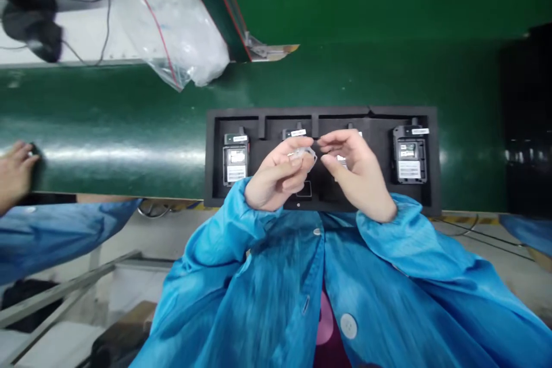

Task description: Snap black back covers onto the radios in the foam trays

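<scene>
My left hand (280, 175) is closed around a small clear plastic piece (307, 153), whose exact kind I cannot make out. Close beside it, my right hand (356, 168) has curved fingers, with a gap between thumb and fingertips and nothing visible in it. Both hands are above a black foam tray (211, 155) with several compartments. In its left compartment lies a black handheld device (236, 160) with white labels, and a similar device (409, 154) lies at the right end. Between them, my hands partly cover two more devices, of which a labelled top (297, 133) shows.
The tray lies on a green bench (129, 126). A clear plastic bag (172, 29) with a red strip hangs over a raised shelf at upper left. Another person's hand (16, 172) rests at the far left. Dark stacked items (528, 126) stand at the right.
</scene>
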The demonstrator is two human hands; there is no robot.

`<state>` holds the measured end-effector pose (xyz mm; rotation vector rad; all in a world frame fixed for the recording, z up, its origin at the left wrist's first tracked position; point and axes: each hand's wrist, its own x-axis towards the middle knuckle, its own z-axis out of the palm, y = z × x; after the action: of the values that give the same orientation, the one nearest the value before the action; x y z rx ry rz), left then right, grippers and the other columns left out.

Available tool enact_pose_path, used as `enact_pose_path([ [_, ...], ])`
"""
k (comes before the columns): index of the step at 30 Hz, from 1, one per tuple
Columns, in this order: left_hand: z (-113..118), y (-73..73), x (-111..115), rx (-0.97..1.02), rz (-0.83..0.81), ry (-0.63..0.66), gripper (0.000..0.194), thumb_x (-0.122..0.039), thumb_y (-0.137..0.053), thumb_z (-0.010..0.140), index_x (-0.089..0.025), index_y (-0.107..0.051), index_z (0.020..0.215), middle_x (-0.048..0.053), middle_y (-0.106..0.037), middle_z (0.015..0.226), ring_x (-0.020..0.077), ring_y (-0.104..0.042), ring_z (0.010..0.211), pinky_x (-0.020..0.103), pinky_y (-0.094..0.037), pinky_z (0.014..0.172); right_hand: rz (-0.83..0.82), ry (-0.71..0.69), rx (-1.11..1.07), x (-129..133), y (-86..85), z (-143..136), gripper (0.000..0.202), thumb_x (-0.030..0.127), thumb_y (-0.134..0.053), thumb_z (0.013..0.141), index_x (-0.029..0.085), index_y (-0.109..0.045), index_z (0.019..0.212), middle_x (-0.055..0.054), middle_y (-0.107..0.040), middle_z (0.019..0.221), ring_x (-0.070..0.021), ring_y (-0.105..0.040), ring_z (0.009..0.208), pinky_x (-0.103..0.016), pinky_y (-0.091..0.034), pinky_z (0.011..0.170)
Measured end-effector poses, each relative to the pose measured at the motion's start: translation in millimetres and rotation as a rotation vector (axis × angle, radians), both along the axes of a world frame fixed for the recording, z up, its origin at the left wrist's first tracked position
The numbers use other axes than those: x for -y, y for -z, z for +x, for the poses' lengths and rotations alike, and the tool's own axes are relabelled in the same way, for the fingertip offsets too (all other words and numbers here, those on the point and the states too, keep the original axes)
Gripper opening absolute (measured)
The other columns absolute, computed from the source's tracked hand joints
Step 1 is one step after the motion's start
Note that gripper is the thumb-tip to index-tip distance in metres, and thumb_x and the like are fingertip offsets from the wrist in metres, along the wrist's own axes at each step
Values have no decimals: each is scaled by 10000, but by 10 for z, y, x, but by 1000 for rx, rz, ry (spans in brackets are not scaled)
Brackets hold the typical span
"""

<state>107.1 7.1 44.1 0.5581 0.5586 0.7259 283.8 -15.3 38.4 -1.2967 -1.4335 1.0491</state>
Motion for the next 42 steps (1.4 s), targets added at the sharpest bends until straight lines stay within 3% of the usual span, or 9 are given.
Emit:
enact_pose_path([
  [3, -71, -19, -40, -69, 15, -82, 330, -304, -685, 768, -315, -574, 1078, -50, -492, 817, -3, -157, 435, 159, -141, 374, 107, 11, 250, 18, -23, 57, 171, 207, -562, 884, 192, -566, 1054, -34, -596, 1070, -161, -563, 1024, -331, -445, 891],
  [9, -456, -86, -71, -396, 232, -296, 442, -437, -533, 829, -412, -466, 1265, -31, -531, 885, 34, -77, 448, 236, -89, 365, 192, -303, 985, 128, -37, -36, 120, 297, -585, 876, 205, -640, 930, -61, -575, 1013, -234, -437, 941, -363, -309, 756],
  [13, -899, -93, -99, -588, 370, -534, 256, -441, -538, 856, -358, -582, 1094, -22, -483, 804, 44, -264, 493, 221, -157, 400, 221, -332, 1230, 207, -41, -165, 156, 328, -575, 879, 183, -614, 920, -74, -555, 1031, -246, -410, 944, -377, -267, 753],
  [18, -1588, 218, -77, -1281, 788, -859, 284, -383, -459, 949, -213, -661, 1053, -16, -491, 723, 90, -467, 642, 297, -374, 599, 220, -254, 1271, 268, 37, -245, 156, 317, -520, 913, 194, -610, 878, -62, -569, 992, -242, -417, 929, -380, -258, 748],
  [21, -1843, 490, -20, -1445, 817, -810, 292, -391, -641, 860, -177, -710, 1046, -22, -488, 691, 100, -438, 650, 310, -373, 641, 221, -243, 1234, 291, 101, -244, 171, 297, -490, 927, 197, -606, 850, -51, -581, 988, -236, -437, 939, -380, -276, 760],
  [27, -1722, 769, 44, -1503, 863, -538, 325, -390, -609, 863, -185, -678, 1105, -34, -477, 686, 101, -452, 627, 288, -401, 632, 215, -395, 938, 198, -12, -73, 62, 209, -539, 877, 168, -549, 832, -34, -581, 898, -183, -505, 887, -322, -371, 791],
  [32, -1574, 787, 41, -1481, 869, -553, 296, -301, -602, 845, -160, -680, 1093, -42, -458, 649, 99, -436, 606, 269, -397, 612, 232, -387, 833, -45, -264, -103, 28, 162, -552, 864, 170, -526, 855, -9, -572, 833, -133, -513, 777, -260, -384, 722],
  [37, -1505, 745, 107, -1387, 872, -712, 350, -254, -592, 856, -161, -634, 1192, -19, -480, 733, 114, -465, 661, 278, -428, 648, 246, -546, 780, -281, -472, -517, 43, 181, -550, 861, 172, -536, 821, -5, -571, 814, -136, -516, 790, -259, -375, 736],
  [42, -1495, 589, 245, -1348, 1030, -770, 285, -171, -501, 881, -206, -689, 1092, 19, -498, 800, 166, -495, 832, 343, -433, 802, 75, -675, 706, -630, -341, -1032, 39, 164, -571, 796, 183, -582, 763, 22, -602, 793, -108, -538, 739, -235, -363, 681],
])
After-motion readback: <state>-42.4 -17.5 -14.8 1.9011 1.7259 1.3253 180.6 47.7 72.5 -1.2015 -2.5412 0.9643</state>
